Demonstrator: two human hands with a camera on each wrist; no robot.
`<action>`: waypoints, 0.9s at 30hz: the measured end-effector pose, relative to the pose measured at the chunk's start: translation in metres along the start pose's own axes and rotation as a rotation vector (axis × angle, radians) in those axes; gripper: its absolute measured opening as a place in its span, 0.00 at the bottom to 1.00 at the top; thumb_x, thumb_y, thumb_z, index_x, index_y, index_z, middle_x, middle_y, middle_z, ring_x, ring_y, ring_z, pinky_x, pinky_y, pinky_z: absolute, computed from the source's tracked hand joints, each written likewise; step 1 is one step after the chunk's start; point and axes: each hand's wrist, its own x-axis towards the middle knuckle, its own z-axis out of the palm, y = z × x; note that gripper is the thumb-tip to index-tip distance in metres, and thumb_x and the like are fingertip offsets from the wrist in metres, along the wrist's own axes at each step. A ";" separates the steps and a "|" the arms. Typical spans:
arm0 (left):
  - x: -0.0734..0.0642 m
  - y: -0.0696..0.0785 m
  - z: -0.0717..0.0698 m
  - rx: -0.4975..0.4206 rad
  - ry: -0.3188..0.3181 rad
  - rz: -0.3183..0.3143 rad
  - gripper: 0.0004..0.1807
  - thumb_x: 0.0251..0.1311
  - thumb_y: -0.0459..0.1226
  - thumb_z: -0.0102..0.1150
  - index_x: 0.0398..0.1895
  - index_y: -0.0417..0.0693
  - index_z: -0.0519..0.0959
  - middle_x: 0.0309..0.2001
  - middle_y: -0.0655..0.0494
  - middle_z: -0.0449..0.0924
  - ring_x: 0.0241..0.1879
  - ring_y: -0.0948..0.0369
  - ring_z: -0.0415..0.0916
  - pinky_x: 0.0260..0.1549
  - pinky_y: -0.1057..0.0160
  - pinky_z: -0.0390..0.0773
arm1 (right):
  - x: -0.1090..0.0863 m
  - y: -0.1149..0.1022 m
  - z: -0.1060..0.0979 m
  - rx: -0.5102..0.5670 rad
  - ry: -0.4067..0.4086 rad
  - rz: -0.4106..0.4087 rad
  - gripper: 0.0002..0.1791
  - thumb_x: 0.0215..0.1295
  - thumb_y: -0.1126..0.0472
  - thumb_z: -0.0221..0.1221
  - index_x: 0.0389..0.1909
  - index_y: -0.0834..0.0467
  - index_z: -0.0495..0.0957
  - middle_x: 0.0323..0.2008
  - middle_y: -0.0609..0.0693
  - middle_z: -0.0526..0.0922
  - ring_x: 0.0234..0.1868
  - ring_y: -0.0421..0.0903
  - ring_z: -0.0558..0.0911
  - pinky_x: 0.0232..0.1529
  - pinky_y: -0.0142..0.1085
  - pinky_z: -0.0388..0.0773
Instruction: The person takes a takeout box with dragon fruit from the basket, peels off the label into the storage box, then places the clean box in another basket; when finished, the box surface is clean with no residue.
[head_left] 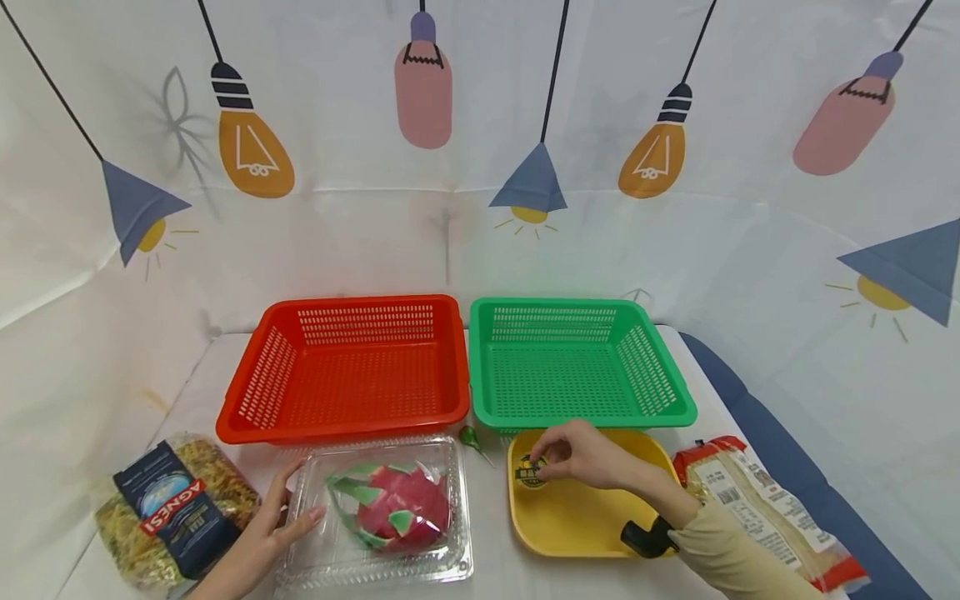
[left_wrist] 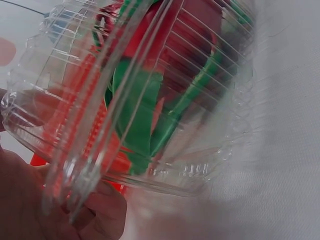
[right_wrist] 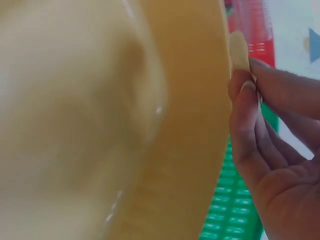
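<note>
A clear plastic clamshell box (head_left: 375,567) holds a pink dragon fruit (head_left: 405,508) with green scales. My left hand (head_left: 266,529) grips the box at its left edge, thumb over the lid; in the left wrist view the box rim runs between the fingers (left_wrist: 107,210). My right hand (head_left: 581,454) is above a shallow yellow tray (head_left: 577,525). Between thumb and fingertips it pinches a round black-and-yellow sticker (head_left: 528,471), held over the tray's left part. The right wrist view shows only the sticker's pale edge (right_wrist: 239,50) beside the tray rim.
Behind stand a red basket (head_left: 345,429) and a green basket (head_left: 585,417). A bag of pasta (head_left: 180,508) lies at the left, a red-and-clear food packet (head_left: 765,508) at the right. A small green object (head_left: 470,437) with a thin stem lies between box and baskets.
</note>
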 end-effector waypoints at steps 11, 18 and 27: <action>-0.001 0.001 0.002 0.002 0.006 0.043 0.44 0.70 0.38 0.55 0.78 0.51 0.38 0.53 0.39 0.65 0.47 0.54 0.68 0.42 0.55 0.74 | 0.007 0.017 0.007 -0.184 -0.079 0.003 0.06 0.58 0.69 0.68 0.37 0.60 0.86 0.31 0.47 0.86 0.27 0.31 0.74 0.30 0.27 0.75; -0.002 0.001 0.003 -0.009 0.002 0.056 0.43 0.70 0.38 0.55 0.77 0.52 0.39 0.49 0.41 0.67 0.44 0.57 0.69 0.40 0.56 0.74 | 0.011 0.016 0.013 -0.255 -0.123 -0.003 0.08 0.58 0.71 0.67 0.38 0.60 0.86 0.32 0.48 0.86 0.27 0.32 0.74 0.30 0.27 0.73; -0.001 0.000 0.001 0.007 -0.008 0.022 0.44 0.70 0.40 0.55 0.78 0.53 0.37 0.57 0.38 0.65 0.49 0.52 0.68 0.43 0.51 0.75 | 0.015 0.022 0.017 -0.338 -0.109 -0.038 0.09 0.54 0.73 0.67 0.36 0.60 0.85 0.28 0.47 0.84 0.25 0.32 0.70 0.30 0.27 0.71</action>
